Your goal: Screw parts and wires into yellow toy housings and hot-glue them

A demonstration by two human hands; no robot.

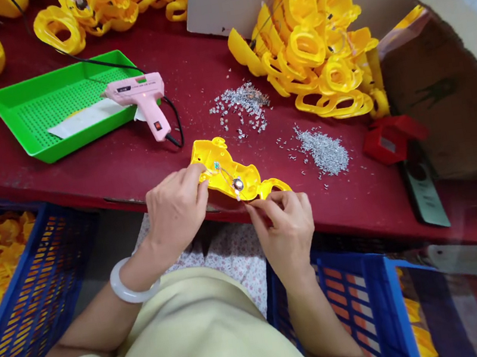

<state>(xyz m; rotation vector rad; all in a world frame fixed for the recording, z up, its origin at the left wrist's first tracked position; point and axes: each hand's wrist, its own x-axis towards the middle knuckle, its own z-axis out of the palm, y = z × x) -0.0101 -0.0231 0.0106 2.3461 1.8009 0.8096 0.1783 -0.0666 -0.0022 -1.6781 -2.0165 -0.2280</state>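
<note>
A hollow yellow plastic toy shell (244, 173) lies open side up at the table's front edge, with thin wires, a small green part and a round silvery part (238, 184) inside. My left hand (177, 206) pinches its left end between thumb and fingers. At the other end, my right hand (286, 234) is closed at the ring-shaped handle (273, 185), its thumb and forefinger pressed together just below the shell's edge. Whether a wire or other tiny piece is between those fingertips is too small to tell.
A pink glue gun (142, 100) rests on a green tray (48, 151). Beyond the shell lie small metal pieces (248, 101) and a pile of screws (325, 151). Yellow shells (313, 52) are heaped behind, near a cardboard box (446, 91). Blue crates (52, 262) flank me.
</note>
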